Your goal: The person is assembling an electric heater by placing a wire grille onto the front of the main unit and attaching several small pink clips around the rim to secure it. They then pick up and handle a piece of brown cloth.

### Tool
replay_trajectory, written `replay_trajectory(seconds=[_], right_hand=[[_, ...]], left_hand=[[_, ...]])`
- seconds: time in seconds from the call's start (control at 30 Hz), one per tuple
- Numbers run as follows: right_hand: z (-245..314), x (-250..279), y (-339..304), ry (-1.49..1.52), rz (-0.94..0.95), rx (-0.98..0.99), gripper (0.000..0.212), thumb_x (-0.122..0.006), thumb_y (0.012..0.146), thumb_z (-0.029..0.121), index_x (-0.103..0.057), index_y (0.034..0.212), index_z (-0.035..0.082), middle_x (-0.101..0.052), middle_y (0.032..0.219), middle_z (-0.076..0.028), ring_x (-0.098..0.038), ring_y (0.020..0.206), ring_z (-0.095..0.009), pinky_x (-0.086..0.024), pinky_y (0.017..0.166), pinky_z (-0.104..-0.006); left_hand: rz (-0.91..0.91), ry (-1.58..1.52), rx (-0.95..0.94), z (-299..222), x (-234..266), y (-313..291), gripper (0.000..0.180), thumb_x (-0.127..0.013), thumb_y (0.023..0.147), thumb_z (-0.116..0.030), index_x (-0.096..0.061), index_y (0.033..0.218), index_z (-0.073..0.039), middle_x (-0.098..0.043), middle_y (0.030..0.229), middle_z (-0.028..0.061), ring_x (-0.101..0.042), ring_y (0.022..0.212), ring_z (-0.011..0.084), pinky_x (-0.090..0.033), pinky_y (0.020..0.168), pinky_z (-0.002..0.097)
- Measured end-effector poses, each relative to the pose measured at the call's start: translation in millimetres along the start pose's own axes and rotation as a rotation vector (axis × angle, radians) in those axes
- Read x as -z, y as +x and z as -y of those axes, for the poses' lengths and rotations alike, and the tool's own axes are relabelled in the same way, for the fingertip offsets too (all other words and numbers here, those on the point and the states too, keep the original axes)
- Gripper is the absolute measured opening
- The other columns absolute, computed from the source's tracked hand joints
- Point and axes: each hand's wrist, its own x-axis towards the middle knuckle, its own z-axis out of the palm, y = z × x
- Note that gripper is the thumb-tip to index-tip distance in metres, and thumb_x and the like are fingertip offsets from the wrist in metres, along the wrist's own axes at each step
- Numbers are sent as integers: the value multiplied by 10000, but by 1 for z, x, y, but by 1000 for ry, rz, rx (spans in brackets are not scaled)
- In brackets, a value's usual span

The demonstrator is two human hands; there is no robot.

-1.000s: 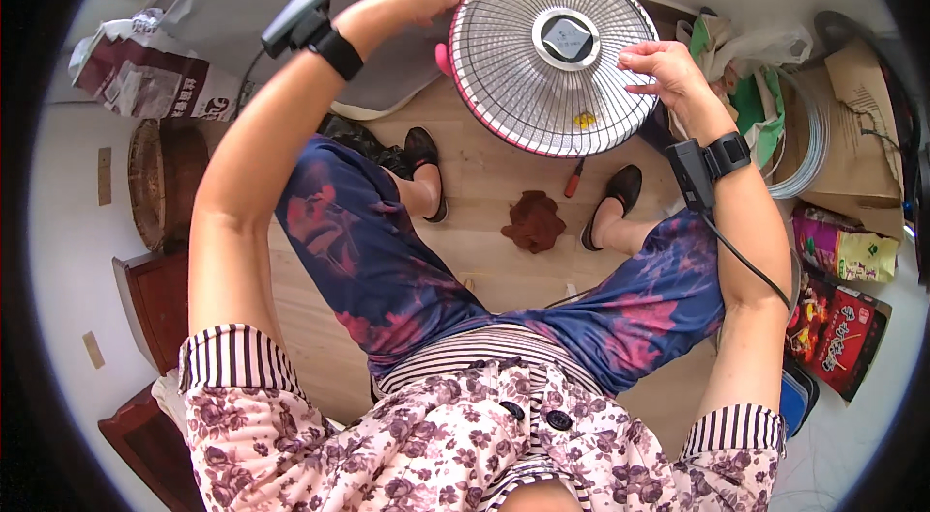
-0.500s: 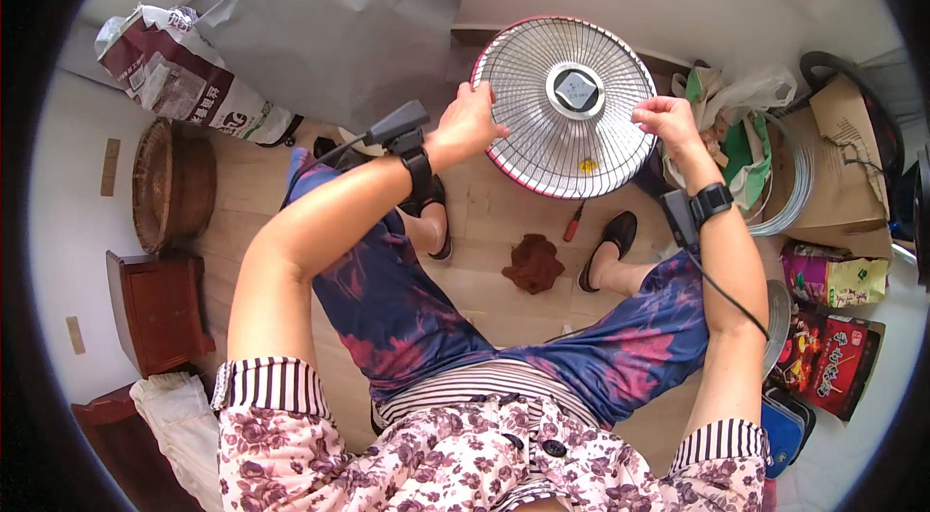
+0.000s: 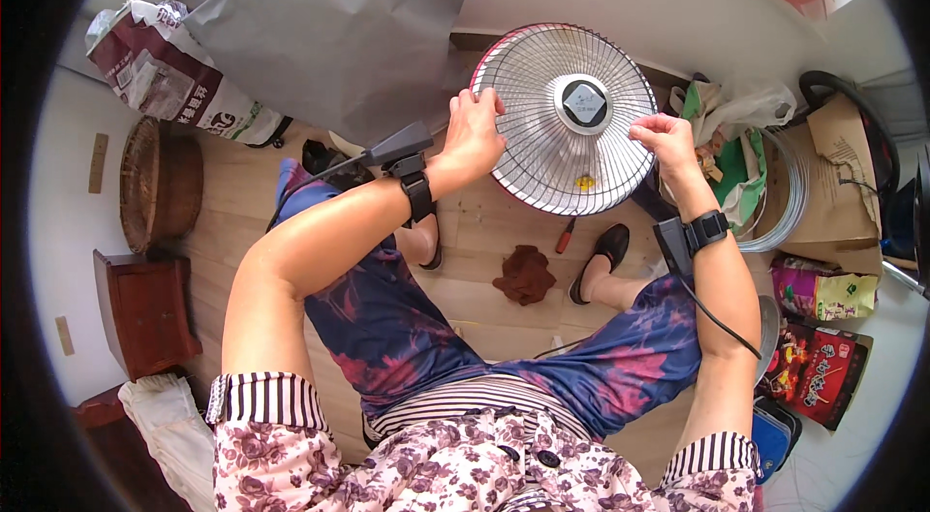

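Observation:
A round dish-shaped electric heater (image 3: 542, 158) with a wire grille and a red rim stands in front of me, tilted so its face shows. A dark square badge sits at the centre of the grille, and a yellow sticker is low on the dish. My left hand (image 3: 472, 136) is closed round the heater's left rim, thumb over the front. At the right edge of the grille, the fingers of my right hand (image 3: 666, 139) are pinched together. Whatever lies between those fingertips is too small to make out.
A red-handled screwdriver (image 3: 566, 236) and a brown cloth (image 3: 524, 275) lie on the floor between my feet. Coiled wire (image 3: 796, 197), a cardboard box (image 3: 835, 168) and plastic bags (image 3: 751, 105) crowd the right. A grey sheet (image 3: 339, 28) and a woven basket (image 3: 160, 187) are at left.
The whole view has shifted slightly, with the floor things sitting a little lower and further left. Both hands keep nearly the same places at the heater's edges.

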Motion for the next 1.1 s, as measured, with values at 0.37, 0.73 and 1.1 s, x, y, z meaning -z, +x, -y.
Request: replay_trajectory(seconds=[0.37, 0.73, 1.1], right_hand=[[-4, 1, 1, -16, -27, -20, 95, -676, 705, -7, -665, 792, -42, -661, 725, -87, -620, 646, -129, -491, 661, -242], [-2, -1, 0, -58, -58, -33, 106, -683, 696, -3, -672, 794, -42, -663, 721, -86, -617, 645, -126, -484, 662, -241], [-3, -2, 5, -40, -46, -121, 90, -672, 754, 46, -663, 823, -11, -661, 752, -59, -587, 667, -94, -445, 615, -218]], left_hand=[[36, -45, 2, 7, -4, 10, 452, -754, 631, -41, -485, 991, -82, -466, 1037, 168, -441, 1019, 341, -381, 885, 416], [45, -44, -13, 11, -5, 12, 413, -753, 637, -61, -504, 966, -72, -474, 1012, 166, -462, 1011, 333, -396, 881, 411], [-5, 57, 225, 65, 38, 69, 169, -618, 758, -196, -685, 867, -86, -666, 880, 138, -630, 877, 294, -482, 798, 378]])
